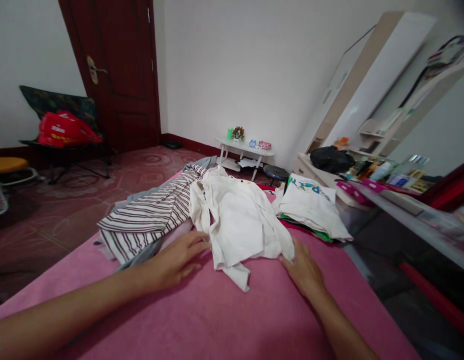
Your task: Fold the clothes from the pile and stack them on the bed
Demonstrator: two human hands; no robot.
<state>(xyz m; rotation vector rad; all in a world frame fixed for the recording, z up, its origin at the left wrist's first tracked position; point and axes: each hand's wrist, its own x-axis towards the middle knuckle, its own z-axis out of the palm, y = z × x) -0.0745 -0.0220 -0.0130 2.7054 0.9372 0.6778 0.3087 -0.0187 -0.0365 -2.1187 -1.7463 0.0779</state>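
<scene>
A white long-sleeved shirt lies loosely spread on the pink bed cover, one cuff pointing toward me. My left hand is beside the shirt's left edge, fingers stretched out and apart, holding nothing. At the opposite side, my right hand has thumb and fingers around the end of the shirt's right sleeve. Left of the shirt lies a striped black-and-white garment on top of grey clothing. A stack of folded clothes, with a white printed T-shirt on top, sits to the right.
A dressing table with bottles and a black plastic bag stands along the right. Beyond the bed are a low white table and a round dark stool. A folding chair holds a red bag near the brown door.
</scene>
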